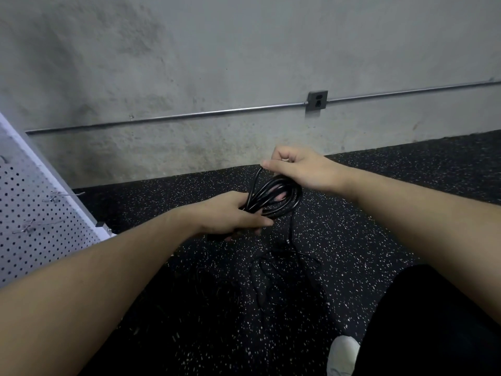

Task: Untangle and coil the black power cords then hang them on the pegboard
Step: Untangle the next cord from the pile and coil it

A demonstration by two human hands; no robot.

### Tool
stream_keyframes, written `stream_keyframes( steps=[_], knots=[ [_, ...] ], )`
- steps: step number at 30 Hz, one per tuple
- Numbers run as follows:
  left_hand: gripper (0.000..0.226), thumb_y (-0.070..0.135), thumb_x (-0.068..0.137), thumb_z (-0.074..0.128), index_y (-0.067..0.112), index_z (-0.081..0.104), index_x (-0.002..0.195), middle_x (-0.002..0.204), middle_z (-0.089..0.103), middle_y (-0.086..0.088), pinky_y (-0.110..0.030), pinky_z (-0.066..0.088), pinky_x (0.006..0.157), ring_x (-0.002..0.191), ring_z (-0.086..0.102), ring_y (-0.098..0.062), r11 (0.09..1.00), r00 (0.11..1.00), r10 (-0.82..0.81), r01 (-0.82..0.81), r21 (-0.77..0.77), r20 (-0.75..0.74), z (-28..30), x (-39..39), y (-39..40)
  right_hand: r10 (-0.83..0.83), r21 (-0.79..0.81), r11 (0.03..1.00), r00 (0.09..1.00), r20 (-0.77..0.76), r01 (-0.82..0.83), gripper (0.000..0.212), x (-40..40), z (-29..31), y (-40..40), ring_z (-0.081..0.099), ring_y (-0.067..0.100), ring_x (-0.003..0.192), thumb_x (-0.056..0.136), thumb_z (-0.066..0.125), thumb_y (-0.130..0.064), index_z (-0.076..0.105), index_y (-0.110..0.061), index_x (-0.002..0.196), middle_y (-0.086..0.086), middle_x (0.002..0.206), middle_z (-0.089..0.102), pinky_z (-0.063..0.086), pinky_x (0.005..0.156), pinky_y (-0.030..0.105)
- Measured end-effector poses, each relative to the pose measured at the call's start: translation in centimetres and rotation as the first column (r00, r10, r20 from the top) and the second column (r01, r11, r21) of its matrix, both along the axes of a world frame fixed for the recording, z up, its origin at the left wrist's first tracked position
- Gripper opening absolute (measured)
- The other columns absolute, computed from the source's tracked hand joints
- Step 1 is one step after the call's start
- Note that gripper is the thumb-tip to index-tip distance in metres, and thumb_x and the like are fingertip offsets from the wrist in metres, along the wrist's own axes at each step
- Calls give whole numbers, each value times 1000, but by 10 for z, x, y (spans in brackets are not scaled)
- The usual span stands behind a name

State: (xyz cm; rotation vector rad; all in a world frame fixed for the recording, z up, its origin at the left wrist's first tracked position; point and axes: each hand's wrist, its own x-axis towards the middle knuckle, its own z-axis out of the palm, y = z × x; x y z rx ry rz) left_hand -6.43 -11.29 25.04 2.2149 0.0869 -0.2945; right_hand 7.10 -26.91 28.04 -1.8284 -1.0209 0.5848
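Speckled floor (189, 308); left hand (230, 215), right hand (298, 169) grip coiled cord (282, 198).

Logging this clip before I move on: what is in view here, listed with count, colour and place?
Coiled power cord: one, black, held between both hands, a tail hanging to the floor.
Loose cords: black, on the floor below; count unclear.
Pegboard: one, white, left edge, with metal hooks.
Wall outlet: one, grey, on the concrete wall, on a metal conduit.
Floor: black, white-speckled.
Shoe: one, white, bottom right.
Left hand: grips the coil.
Right hand: grips the cord at the coil's top.
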Motion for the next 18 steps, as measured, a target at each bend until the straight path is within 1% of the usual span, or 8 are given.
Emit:
stream_keyframes(
  steps=[4,7,10,12,14,15,16,18],
  knots=[
    [33,28,82,84,22,54,71,57,55,19,-12,37,55,54,49,1,998,996,59,-61,23,68,-2,3,1,-28,16,999,999,-46,29,25,4,2,4,64,21,52,98,64,-37,52,-21,83,-3,59,65,48,48,25],
    [32,29,74,90,21,68,96,86,74,16,-22,50,86,84,67,0,994,991,103,-106,35,91,-1,5,3,-17,21,1000,996,-85,19,25,8,2,5,63,19,46,99,62,-36,51,-20,84,1,59,65,43,40,23],
    [72,45,59,94,30,57,119,113,73,12,-36,49,104,110,66,-7,990,986,129,-133,39,104,-2,5,5,4,0,1000,989,-146,-4,27,13,-2,3,62,19,44,98,62,-41,50,-22,84,4,62,67,38,37,23],
    [70,48,61,92,32,56,119,109,72,17,-28,49,101,107,65,-3,990,991,107,-113,86,79,-3,8,6,23,28,999,979,-203,-18,28,16,-3,2,61,20,46,92,66,-45,52,-23,83,3,65,67,40,35,21],
    [32,37,76,89,36,64,96,83,70,24,-10,47,79,84,64,6,986,997,67,-73,152,47,1,9,3,55,76,996,967,-249,-37,31,18,-4,1,65,25,57,82,72,-49,56,-22,82,7,78,73,50,45,27],
    [24,33,79,87,36,64,83,71,67,26,-7,43,67,71,60,9,985,998,40,-48,168,50,4,9,0,66,88,995,962,-265,-44,32,19,-5,1,66,29,66,78,75,-50,60,-22,82,9,88,75,54,56,35],
    [24,32,79,86,37,63,77,64,65,28,-6,40,61,64,58,11,985,997,21,-33,170,71,7,9,-2,62,83,996,964,-259,-41,31,21,-7,1,65,31,73,76,78,-52,65,-24,81,10,92,76,53,64,41],
    [26,32,76,88,39,64,80,69,67,33,-6,40,63,66,60,15,989,987,28,-50,140,155,12,7,-7,24,93,996,964,-267,1,25,23,-10,-2,59,25,68,78,77,-51,72,-27,79,3,81,73,51,60,33]
  ],
)
